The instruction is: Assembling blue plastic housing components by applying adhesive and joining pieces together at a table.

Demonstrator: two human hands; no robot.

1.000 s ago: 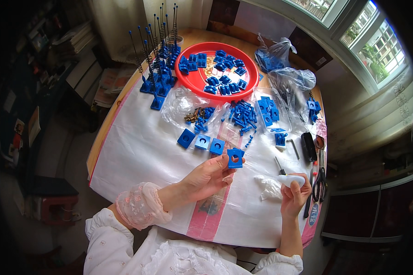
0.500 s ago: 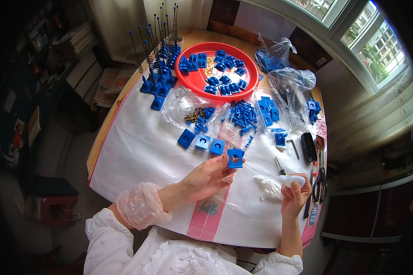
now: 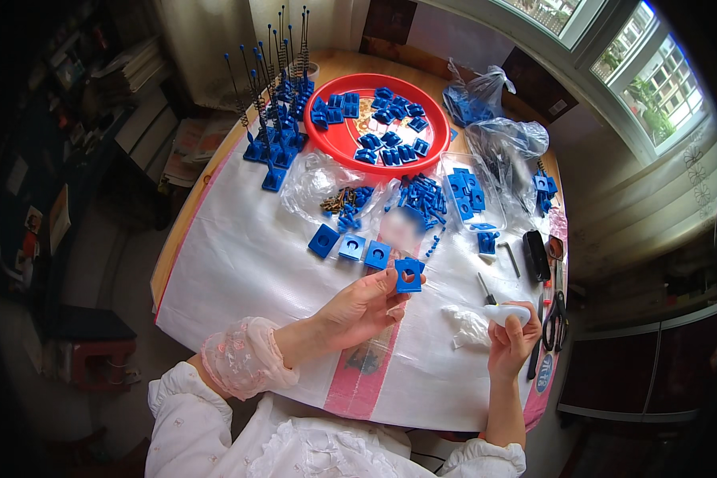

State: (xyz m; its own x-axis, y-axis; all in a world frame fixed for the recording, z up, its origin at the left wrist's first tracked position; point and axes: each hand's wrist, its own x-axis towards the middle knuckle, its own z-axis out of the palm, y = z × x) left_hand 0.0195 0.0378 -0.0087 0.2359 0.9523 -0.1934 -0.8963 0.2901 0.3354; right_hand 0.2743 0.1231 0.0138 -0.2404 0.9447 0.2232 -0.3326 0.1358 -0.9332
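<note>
Presently, in the head view, the left hand [image 3: 364,307] pinches a blue square block [image 3: 409,276] with a round hole at its fingertips, just at 5 o'clock of three like blocks [image 3: 350,245] lying on the white table cover [image 3: 239,263]. The right hand [image 3: 511,341] is closed around a white screwdriver handle [image 3: 507,313], well at 5 o'clock of the red tray [image 3: 327,139].

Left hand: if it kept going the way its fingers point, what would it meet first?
The left hand holds a blue block and points up-right. The first thing that way is probably the loose blue pegs; depth is unclear.
</note>
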